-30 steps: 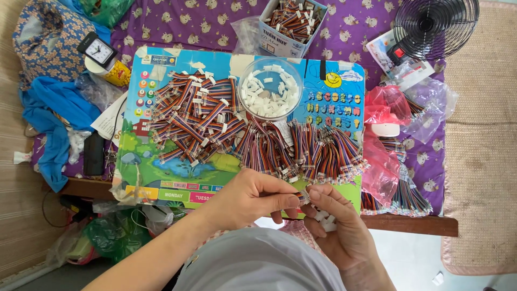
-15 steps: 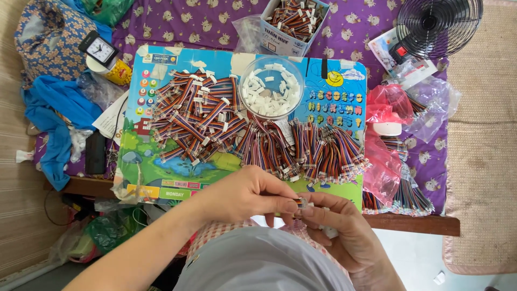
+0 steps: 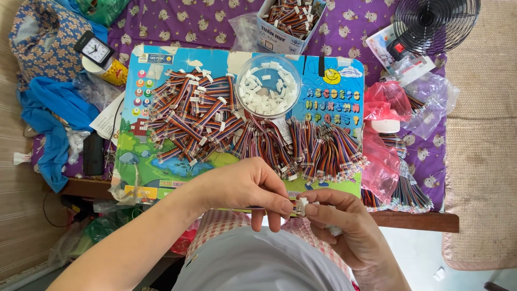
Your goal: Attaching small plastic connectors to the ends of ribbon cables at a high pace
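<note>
At the near edge of the board, a small white connector (image 3: 302, 205) was pinched between the right hand (image 3: 344, 231) and the fingertips of the left hand (image 3: 245, 188); multicoloured ribbon cables (image 3: 226, 121) and a bowl of white housings (image 3: 267, 87) lay beyond.

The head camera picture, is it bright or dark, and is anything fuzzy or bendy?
Head view: bright, even daylight with soft shadows; the wire bundles look sharp; the left hand and right hand, close to the lens, are slightly soft; the clear tub shows a little glare; edges bend slightly from the wide lens.
</note>
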